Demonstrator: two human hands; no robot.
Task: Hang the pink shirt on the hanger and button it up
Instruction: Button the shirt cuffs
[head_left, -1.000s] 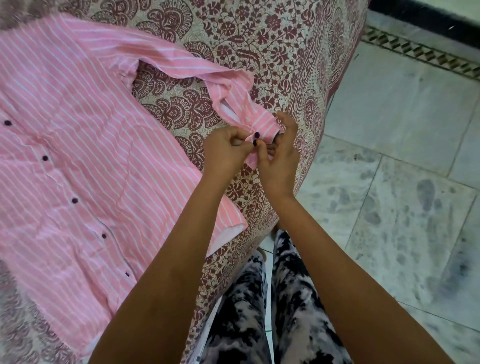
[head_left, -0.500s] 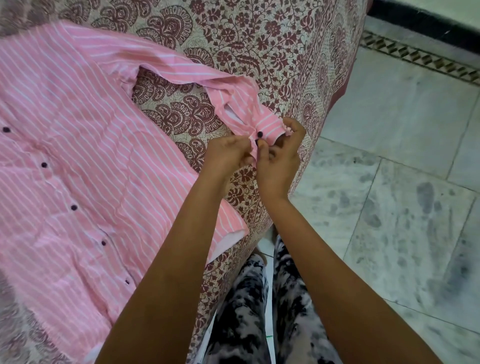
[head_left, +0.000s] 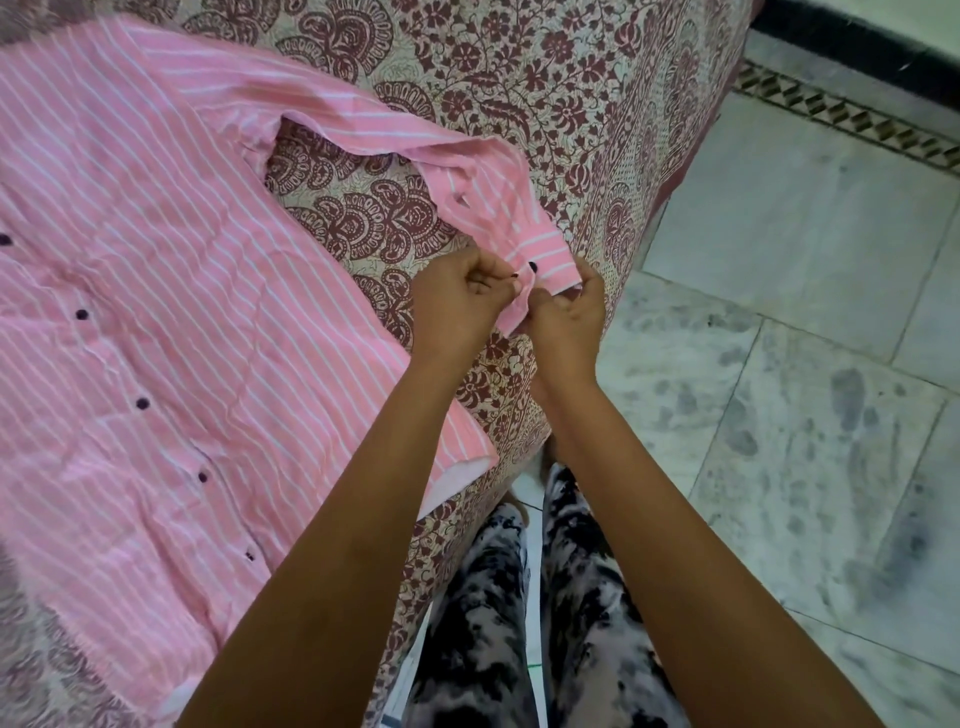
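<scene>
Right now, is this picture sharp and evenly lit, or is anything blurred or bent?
Head view: soft, even light, no glare or hard shadows on the pink white-striped shirt; the left hand and right hand holding its cuff look slightly soft; the wide lens enlarges the forearms and apparently bows the edge of the maroon floral bedspread.

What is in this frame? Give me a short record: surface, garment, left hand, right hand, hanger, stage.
surface: patterned bedspread, next to a marble floor
garment: pink shirt lying flat, front up, with a row of dark front buttons
left: left hand pinches the sleeve cuff beside the cuff button
right: right hand grips the same cuff from the other side
hanger: not in view
stage: both hands at the cuff; shirt not yet hung
</scene>
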